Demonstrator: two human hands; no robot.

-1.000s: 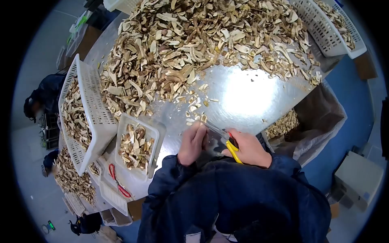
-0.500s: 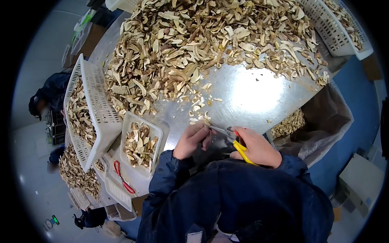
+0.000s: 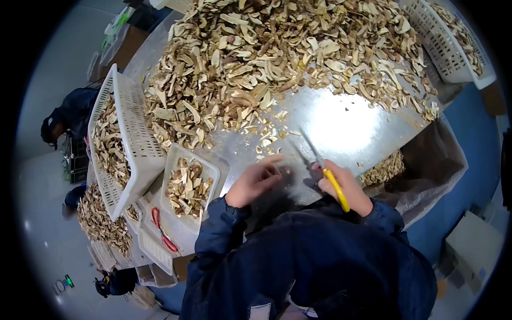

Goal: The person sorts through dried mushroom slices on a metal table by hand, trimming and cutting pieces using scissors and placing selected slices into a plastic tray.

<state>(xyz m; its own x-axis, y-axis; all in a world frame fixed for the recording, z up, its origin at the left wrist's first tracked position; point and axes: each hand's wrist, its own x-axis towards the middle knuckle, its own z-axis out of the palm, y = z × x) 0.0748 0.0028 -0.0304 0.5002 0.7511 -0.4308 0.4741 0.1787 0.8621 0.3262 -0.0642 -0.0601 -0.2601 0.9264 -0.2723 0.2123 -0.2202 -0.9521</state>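
Observation:
My right hand (image 3: 346,186) is wrapped round scissors with yellow handles (image 3: 336,189); their blades point up and left over the metal table. To the left, my left hand (image 3: 253,183) hovers above the table edge with its thumb and fingers apart, and I see nothing held in it. Small pale mushroom scraps (image 3: 266,141) lie just beyond my left fingers. Behind them spreads a big heap of dried mushroom slices (image 3: 229,80). A shallow white tray (image 3: 214,173) with cut mushroom pieces stands left of my left hand.
A white perforated basket (image 3: 140,125) of slices leans at the left; another basket (image 3: 442,50) stands far right. Red-handled scissors (image 3: 156,218) lie beside the tray. A lined bin (image 3: 437,160) holds pieces below the table's right edge. Other people (image 3: 74,114) are at the left.
My left hand has opened and the small piece at its fingertips is gone from it. My right hand has shifted right, and the scissors have turned to point more upward.

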